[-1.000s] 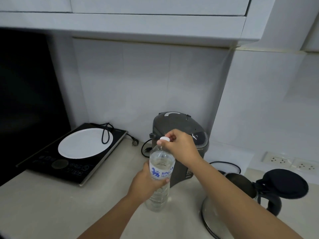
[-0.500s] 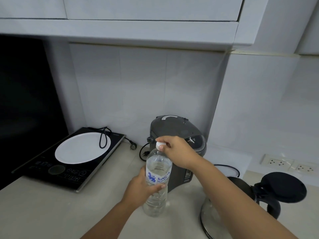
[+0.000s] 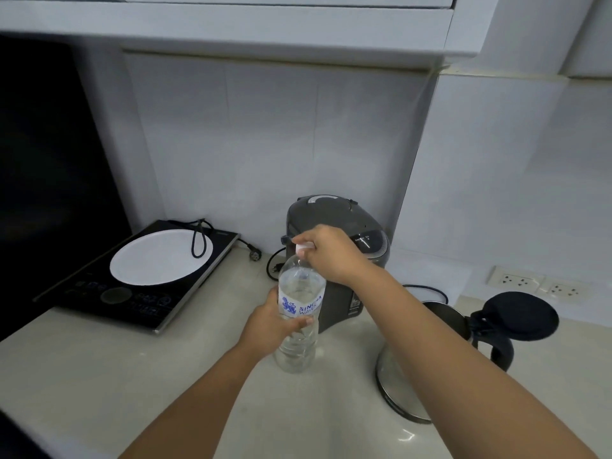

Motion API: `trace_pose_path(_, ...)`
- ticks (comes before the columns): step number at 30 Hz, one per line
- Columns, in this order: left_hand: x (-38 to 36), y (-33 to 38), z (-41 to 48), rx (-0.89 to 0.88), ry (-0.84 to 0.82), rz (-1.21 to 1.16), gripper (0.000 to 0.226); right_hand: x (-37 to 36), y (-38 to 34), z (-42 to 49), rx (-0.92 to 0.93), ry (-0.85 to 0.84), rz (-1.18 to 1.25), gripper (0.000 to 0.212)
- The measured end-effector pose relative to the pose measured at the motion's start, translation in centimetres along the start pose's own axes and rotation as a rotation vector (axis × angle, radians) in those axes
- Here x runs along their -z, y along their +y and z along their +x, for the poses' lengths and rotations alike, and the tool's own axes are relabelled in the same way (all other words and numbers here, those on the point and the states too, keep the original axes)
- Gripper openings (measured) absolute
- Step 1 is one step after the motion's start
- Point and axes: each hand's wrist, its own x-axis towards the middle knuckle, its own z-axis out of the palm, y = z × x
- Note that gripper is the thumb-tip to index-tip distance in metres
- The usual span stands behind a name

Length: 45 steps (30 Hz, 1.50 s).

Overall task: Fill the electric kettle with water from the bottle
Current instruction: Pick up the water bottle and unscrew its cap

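A clear plastic water bottle with a blue label stands upright on the pale counter. My left hand grips its middle. The fingers of my right hand pinch its white cap from above. The steel electric kettle stands at the right, partly hidden behind my right forearm, with its black lid flipped open.
A dark grey hot-water dispenser stands right behind the bottle. At the left lies a black induction hob bearing a white plate and a coiled cord. Wall sockets sit at the far right. Cabinets hang overhead.
The view has shifted a little, so everything sits lower in the frame. Both hands keep the same hold on bottle and cap; my right hand's fingers have turned slightly on the cap.
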Motion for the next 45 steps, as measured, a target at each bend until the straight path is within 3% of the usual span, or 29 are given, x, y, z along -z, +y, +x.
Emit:
trace_pose_path(5,0.2,0.0,-0.3,0.01,-0.009,0.043,0.086,0.4,-0.1,-0.8,-0.036,-0.041,0.19,0.042)
trace_pose_path(9,0.2,0.4,-0.1,0.019,-0.018,0.036,0.086,1.1,0.1,-0.5,-0.075,-0.085,0.368,0.025)
trace_pose_path(11,0.3,0.5,-0.2,0.025,-0.024,0.03,0.084,1.0,-0.1,-0.4,-0.087,-0.02,0.38,0.022)
trace_pose_path(14,0.3,0.5,-0.3,0.024,-0.026,0.025,0.084,1.0,-0.6,-0.1,-0.092,0.074,0.292,0.035)
trace_pose_path(18,0.3,0.4,-0.2,0.024,-0.029,0.016,0.084,0.6,-0.7,0.1,-0.135,0.017,0.077,0.038)
trace_pose_path(21,0.3,0.4,-0.3,0.021,-0.03,0.016,0.086,0.5,-0.6,0.1,-0.124,-0.036,0.11,0.031)
trace_pose_path(29,0.4,0.2,-0.2,0.016,-0.029,0.013,0.079,1.5,-0.6,-0.5,-0.104,-0.171,0.329,0.045)
trace_pose_path(33,0.3,0.0,-0.2,-0.006,-0.011,0.037,0.08,0.8,0.6,-1.2,-0.113,-0.049,0.505,0.034)
trace_pose_path(37,0.1,0.1,-0.4,-0.017,0.008,0.042,0.077,-1.5,2.4,-2.9,-0.187,0.231,0.755,0.034)
trace_pose_path(41,0.1,0.4,-0.4,-0.016,0.013,0.034,0.075,-5.0,4.2,-5.0,-0.317,0.473,0.778,0.038)
trace_pose_path(45,0.1,0.6,-0.7,-0.016,0.019,0.036,0.078,-8.7,6.2,-6.9,-0.437,0.549,0.671,0.036)
